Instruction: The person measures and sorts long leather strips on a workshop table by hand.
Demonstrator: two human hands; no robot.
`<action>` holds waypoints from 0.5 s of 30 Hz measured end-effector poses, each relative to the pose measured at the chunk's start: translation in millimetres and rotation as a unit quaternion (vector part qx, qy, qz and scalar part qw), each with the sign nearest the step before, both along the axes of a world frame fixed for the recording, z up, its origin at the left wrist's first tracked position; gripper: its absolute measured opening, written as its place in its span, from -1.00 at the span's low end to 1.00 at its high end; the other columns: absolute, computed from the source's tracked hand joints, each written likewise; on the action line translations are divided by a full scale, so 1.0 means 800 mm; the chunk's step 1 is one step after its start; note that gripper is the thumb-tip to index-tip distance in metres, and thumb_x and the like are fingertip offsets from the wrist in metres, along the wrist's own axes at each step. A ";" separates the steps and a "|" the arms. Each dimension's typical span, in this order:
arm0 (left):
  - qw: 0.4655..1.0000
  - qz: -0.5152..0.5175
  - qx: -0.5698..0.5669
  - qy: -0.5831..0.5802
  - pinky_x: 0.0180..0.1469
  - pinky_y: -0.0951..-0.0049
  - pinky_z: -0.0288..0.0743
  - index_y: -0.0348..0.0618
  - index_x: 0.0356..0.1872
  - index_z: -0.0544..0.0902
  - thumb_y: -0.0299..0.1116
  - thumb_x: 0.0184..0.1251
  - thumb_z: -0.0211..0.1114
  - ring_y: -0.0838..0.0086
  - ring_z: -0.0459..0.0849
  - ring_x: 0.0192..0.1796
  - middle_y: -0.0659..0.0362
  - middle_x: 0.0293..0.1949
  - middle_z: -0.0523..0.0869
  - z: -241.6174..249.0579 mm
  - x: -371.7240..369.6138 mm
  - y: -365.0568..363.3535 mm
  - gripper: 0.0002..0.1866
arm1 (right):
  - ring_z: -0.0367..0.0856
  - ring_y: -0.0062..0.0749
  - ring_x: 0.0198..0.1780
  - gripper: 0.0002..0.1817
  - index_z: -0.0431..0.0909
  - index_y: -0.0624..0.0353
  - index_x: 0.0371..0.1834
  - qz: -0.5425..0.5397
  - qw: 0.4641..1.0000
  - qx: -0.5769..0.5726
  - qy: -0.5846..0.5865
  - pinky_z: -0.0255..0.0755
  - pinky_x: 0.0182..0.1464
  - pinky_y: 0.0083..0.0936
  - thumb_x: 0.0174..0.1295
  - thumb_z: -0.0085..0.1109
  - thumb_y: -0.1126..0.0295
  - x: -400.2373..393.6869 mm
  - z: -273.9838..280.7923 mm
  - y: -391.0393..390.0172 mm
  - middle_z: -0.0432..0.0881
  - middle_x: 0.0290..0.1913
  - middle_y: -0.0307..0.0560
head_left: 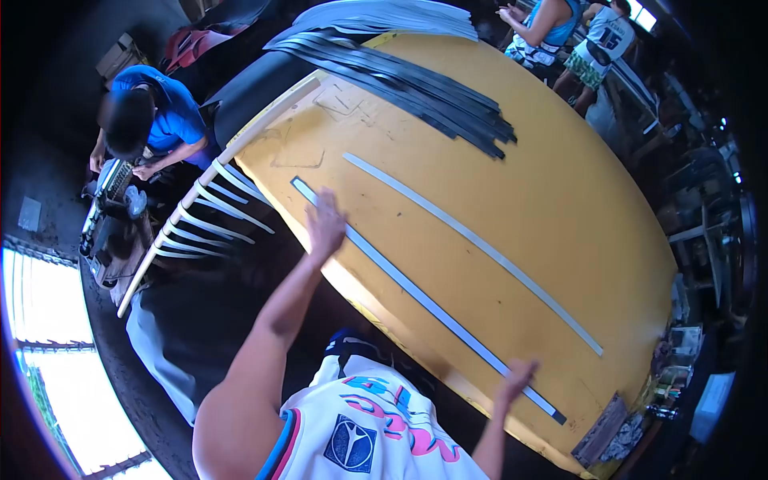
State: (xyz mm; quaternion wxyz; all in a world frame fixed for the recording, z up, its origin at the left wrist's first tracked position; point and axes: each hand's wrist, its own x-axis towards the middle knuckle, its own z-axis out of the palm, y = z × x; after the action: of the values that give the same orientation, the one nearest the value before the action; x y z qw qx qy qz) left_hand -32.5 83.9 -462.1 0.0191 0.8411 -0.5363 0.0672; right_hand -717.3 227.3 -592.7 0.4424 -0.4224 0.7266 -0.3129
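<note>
A long light strip laid on a dark strip [424, 298] runs along the near part of the yellow table [560, 200]. My left hand [326, 224] is over its upper left part, fingers spread and slightly blurred, with no object gripped. Near the lower right end, my right hand [518, 382] rests at the strip with its fingers apart. The dark layer shows at both ends of the strip. Farther across the table lies a separate light strip [480, 244], roughly alongside the first.
Dark strips [416, 88] lie bundled at the table's far side, beside pale strips [384, 18]. Several light strips hang from a wooden pole [180, 210] on the left. A person in blue [172, 104] works at a machine; other people [552, 28] are at the upper right.
</note>
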 end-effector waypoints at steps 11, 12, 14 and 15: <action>0.960 -0.117 0.106 0.230 0.63 0.02 -0.25 -0.28 0.61 -0.04 0.33 0.51 -0.19 0.14 -0.16 0.69 -0.05 0.66 -0.10 0.000 -0.394 0.164 -0.05 | -0.03 -0.26 0.67 -0.24 0.04 0.19 0.63 0.458 0.802 -0.213 0.318 -0.19 0.60 0.06 0.52 -0.18 -0.06 0.242 0.150 0.006 0.03 0.67 -0.10; 0.967 -0.104 0.096 0.213 0.63 0.02 -0.25 -0.29 0.61 -0.05 0.35 0.50 -0.18 0.13 -0.17 0.68 -0.05 0.66 -0.11 0.001 -0.399 0.160 -0.03 | -0.01 -0.26 0.66 -0.25 0.07 0.18 0.62 0.443 0.813 -0.203 0.319 -0.18 0.59 0.06 0.51 -0.18 -0.07 0.222 0.151 0.006 0.06 0.67 -0.10; 0.964 -0.085 0.107 0.229 0.63 0.01 -0.24 -0.33 0.60 -0.06 0.33 0.50 -0.15 0.09 -0.15 0.68 -0.10 0.65 -0.11 0.002 -0.404 0.150 -0.02 | 0.06 -0.22 0.65 -0.23 0.08 0.17 0.61 0.426 0.826 -0.199 0.310 -0.16 0.58 0.08 0.50 -0.16 -0.10 0.166 0.153 0.017 0.12 0.65 -0.09; 0.972 -0.047 0.089 0.213 0.63 0.01 -0.23 -0.37 0.59 -0.07 0.32 0.50 -0.13 0.06 -0.15 0.68 -0.14 0.64 -0.11 -0.004 -0.405 0.145 -0.02 | 0.07 -0.20 0.64 -0.22 0.08 0.16 0.62 0.399 0.828 -0.204 0.336 -0.16 0.58 0.10 0.50 -0.16 -0.11 0.132 0.147 0.027 0.13 0.64 -0.09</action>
State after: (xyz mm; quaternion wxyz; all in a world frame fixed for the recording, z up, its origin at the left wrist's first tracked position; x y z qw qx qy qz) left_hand -356.9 200.0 -465.0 0.0612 0.8080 -0.5629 -0.1627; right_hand -611.8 249.0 -475.1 0.1609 -0.8353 0.5181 -0.0893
